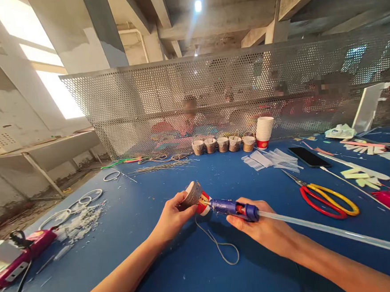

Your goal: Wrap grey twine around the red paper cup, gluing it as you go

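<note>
My left hand (173, 216) is closed around a paper cup (203, 206), tilted on its side above the blue table. Grey cord (193, 194) is wound over part of the cup, and its loose tail (234, 254) curls down onto the tabletop. In my right hand (259, 230) is a blue glue gun (224, 206), its nozzle at the red-and-white part of the cup. Whether the tip touches the cup I cannot tell. A long translucent glue stick (334, 230) runs out of the gun's back toward the right edge.
Several cord-wrapped cups (222, 145) line the back beside a stack of paper cups (264, 132). Scissors (328, 199), a phone (309, 156) and clear strips (276, 159) lie right. A power strip (25, 258) and white scraps (83, 220) lie left. A perforated metal screen (164, 90) stands behind.
</note>
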A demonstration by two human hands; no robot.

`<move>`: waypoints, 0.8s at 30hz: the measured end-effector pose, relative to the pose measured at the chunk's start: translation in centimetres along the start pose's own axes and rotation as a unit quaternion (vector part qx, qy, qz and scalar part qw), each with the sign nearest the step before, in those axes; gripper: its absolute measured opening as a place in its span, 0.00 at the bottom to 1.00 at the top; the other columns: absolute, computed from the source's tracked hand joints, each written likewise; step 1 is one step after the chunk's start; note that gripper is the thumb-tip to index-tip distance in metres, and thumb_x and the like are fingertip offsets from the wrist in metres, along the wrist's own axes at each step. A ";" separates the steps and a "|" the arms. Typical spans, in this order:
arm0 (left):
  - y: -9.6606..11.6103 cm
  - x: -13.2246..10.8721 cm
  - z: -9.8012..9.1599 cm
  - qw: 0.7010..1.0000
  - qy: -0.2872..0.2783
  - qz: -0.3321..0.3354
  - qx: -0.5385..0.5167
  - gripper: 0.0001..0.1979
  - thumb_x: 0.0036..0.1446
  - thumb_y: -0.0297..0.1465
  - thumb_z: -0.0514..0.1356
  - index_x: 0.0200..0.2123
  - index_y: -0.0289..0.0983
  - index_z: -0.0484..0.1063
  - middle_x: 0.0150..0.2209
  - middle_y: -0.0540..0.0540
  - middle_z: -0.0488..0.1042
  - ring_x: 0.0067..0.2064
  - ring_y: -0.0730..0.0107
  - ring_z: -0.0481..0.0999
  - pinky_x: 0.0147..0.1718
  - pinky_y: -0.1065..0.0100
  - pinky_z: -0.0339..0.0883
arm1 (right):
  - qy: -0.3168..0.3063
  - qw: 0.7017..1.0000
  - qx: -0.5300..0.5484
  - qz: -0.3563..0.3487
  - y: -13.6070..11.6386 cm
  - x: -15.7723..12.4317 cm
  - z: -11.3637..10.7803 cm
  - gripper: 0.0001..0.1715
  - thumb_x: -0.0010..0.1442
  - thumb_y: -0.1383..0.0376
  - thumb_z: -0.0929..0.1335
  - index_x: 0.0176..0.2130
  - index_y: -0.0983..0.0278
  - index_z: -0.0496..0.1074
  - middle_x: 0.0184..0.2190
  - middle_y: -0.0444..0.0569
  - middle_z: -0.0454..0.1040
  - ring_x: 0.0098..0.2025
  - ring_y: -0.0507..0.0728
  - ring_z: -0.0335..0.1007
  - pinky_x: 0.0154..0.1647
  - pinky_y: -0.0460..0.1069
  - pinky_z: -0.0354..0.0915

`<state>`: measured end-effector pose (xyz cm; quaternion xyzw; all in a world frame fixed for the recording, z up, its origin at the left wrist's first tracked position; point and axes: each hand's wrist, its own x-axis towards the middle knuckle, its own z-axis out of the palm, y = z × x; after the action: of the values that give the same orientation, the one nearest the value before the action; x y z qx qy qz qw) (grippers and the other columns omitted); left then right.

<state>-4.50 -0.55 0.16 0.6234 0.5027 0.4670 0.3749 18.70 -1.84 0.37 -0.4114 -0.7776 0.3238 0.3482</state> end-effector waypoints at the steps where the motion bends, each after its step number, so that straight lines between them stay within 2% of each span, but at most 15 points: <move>1: 0.0 0.0 0.0 1.000 -0.003 0.003 0.007 0.11 0.46 0.33 0.63 0.33 0.32 0.75 0.31 0.46 0.75 0.35 0.65 0.71 0.37 0.67 0.64 | 0.001 1.000 -0.009 -0.009 -0.2 -0.1 0.2 0.15 0.60 0.56 0.63 0.26 0.62 0.64 0.20 0.39 0.64 0.23 0.50 0.55 0.24 0.44 0.56; 7: 0.0 -0.1 0.2 0.999 -0.022 0.014 0.044 0.10 0.48 0.33 0.62 0.33 0.32 0.74 0.31 0.46 0.75 0.34 0.65 0.71 0.37 0.67 0.64 | 0.039 0.996 -0.063 -0.043 -0.3 0.1 0.6 0.15 0.60 0.57 0.63 0.25 0.61 0.64 0.21 0.41 0.67 0.23 0.51 0.57 0.25 0.45 0.55; 14: 0.2 -0.1 0.4 0.999 -0.034 0.023 0.037 0.09 0.48 0.32 0.62 0.33 0.33 0.74 0.31 0.46 0.75 0.35 0.64 0.71 0.38 0.66 0.64 | 0.037 0.994 -0.074 -0.070 -0.4 -0.3 1.0 0.13 0.61 0.57 0.64 0.28 0.61 0.66 0.21 0.41 0.68 0.22 0.51 0.59 0.25 0.45 0.55; 24: 0.6 -0.2 0.3 0.999 -0.028 0.012 0.026 0.10 0.46 0.32 0.63 0.32 0.33 0.74 0.30 0.47 0.75 0.34 0.65 0.71 0.37 0.67 0.65 | 0.045 0.987 -0.115 -0.102 0.0 -0.2 1.0 0.16 0.62 0.55 0.63 0.28 0.62 0.66 0.22 0.43 0.70 0.22 0.51 0.63 0.24 0.45 0.55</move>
<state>-4.03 -0.88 0.54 0.6515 0.4965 0.4406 0.3673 18.03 -2.21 -0.25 -0.3816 -0.8309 0.1764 0.3644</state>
